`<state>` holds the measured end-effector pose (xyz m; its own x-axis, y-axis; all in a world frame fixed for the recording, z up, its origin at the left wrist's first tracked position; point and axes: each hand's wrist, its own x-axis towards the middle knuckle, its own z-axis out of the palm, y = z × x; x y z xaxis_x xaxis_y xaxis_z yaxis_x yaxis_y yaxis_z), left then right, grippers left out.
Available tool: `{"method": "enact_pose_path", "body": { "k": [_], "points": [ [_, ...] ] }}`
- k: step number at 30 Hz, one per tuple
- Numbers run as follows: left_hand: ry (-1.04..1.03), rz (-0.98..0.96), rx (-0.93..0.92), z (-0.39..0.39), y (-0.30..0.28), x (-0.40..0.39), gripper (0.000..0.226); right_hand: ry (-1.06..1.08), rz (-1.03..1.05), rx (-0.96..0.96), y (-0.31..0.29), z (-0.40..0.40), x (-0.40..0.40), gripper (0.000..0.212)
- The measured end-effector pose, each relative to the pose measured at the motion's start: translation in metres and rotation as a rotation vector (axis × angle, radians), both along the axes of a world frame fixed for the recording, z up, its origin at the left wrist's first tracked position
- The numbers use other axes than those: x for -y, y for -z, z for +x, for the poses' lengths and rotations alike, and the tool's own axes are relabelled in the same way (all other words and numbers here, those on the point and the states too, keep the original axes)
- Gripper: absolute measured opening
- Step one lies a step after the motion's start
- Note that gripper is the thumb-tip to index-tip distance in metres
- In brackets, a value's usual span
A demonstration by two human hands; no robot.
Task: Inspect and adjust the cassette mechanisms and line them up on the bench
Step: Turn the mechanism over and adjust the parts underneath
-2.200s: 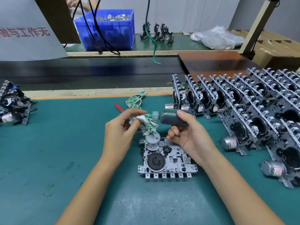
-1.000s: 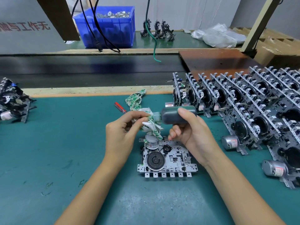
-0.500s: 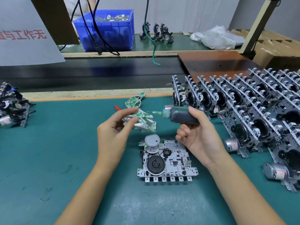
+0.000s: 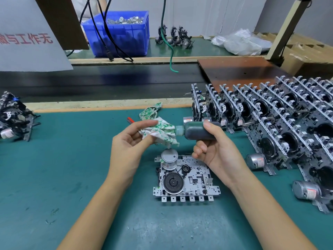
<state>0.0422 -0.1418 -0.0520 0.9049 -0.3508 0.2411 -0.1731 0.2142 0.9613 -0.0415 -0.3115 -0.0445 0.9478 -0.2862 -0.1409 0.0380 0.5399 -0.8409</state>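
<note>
Left hand [image 4: 128,143] pinching stained cloth [image 4: 160,131], right hand [image 4: 215,148] gripping dark bottle [image 4: 196,131]

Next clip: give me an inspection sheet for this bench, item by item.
Surface: green mat, scuffed and stained.
Job's things: one cassette mechanism lying flat at centre; finished rows standing on edge at right; a few more at far left.
Clutter: second stained rag; red-handled tool, partly hidden.
Hands: left hand pinches stained rag; right hand grips dark bottle, nozzle in the rag.
Cables: black leads and green cable hanging at rear.
Surroundings: blue bin of metal parts, plastic bags.
</note>
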Motion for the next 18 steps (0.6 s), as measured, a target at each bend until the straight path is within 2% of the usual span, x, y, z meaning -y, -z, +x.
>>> {"method": "enact_pose_path", "body": {
  "k": [6, 11, 18],
  "points": [
    [-0.066, 0.105, 0.168, -0.0037, -0.0015, 0.0015, 0.029, -0.023, -0.101, 0.011, 0.0016, -0.0016, -0.001, 0.052],
    [-0.086, 0.149, 0.202, -0.003, 0.0008, 0.0004, 0.036, -0.059, -0.124, -0.001, 0.0053, -0.0006, -0.0059, 0.046],
    [-0.105, 0.139, 0.168, -0.0029, 0.0051, 0.002, 0.031, -0.089, -0.146, 0.002, 0.0087, -0.0002, -0.0057, 0.045]
  ]
}}
